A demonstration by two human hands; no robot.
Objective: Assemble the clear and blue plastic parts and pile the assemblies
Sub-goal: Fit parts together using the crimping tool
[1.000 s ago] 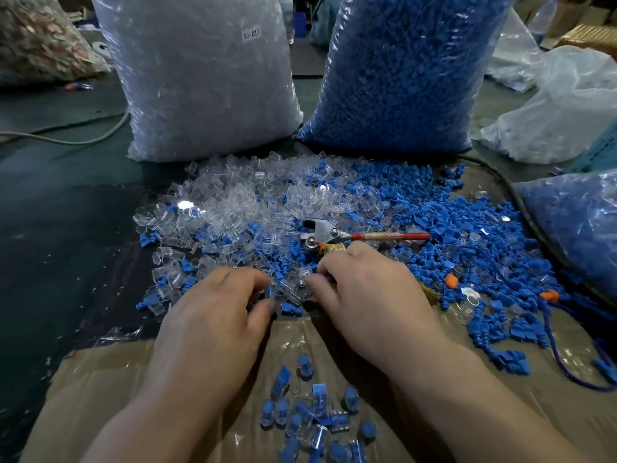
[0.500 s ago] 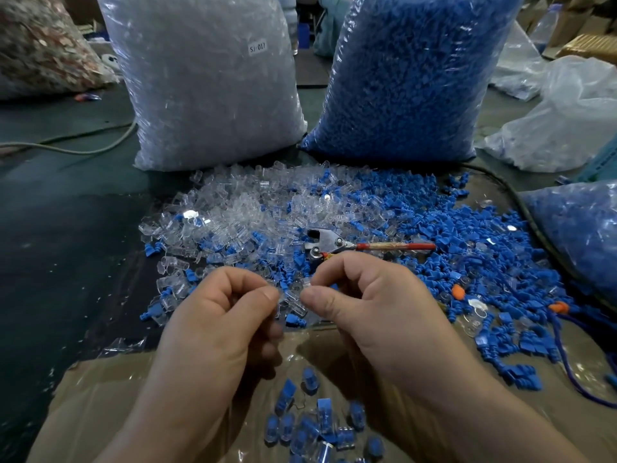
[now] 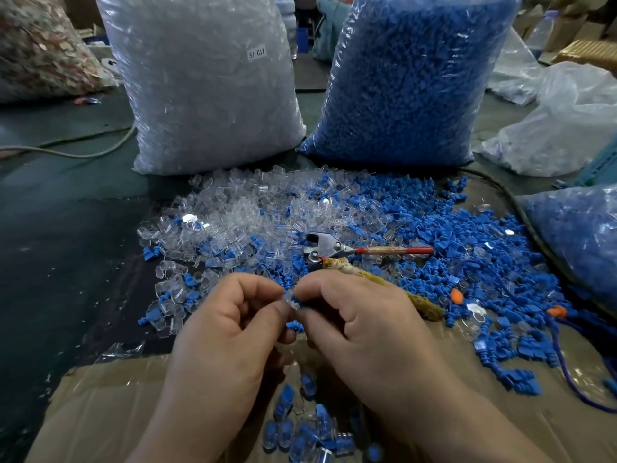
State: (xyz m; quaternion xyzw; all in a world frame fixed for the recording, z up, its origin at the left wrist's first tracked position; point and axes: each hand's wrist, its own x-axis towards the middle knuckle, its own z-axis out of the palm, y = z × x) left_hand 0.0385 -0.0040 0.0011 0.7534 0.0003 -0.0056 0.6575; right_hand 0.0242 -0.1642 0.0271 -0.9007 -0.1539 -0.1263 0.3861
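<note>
Pinching at centre frame, the left hand (image 3: 227, 332) holds a clear part (image 3: 289, 296) between thumb and forefinger. The right hand (image 3: 364, 325) pinches a blue part (image 3: 298, 300) against it, and the other fingers of both hands are curled. The two pieces touch; whether they are fully seated cannot be told.

Judgement: both are light, stiff and smooth, and likely slippery. The thin clear shell is best held by its flat sides, the blue one by its ribbed tail.

The cutter (image 3: 329, 247) lies just beyond the right knuckles, among the loose parts (image 3: 334, 208). The finished pile (image 3: 310, 429) sits on cardboard (image 3: 100, 412) at lower centre, under the wrists, so the drop is short. Open room is the dark table (image 3: 66, 245) at left. The clear-part bag (image 3: 207, 78) and blue-part bag (image 3: 407, 78) wall the upper frame.
</note>
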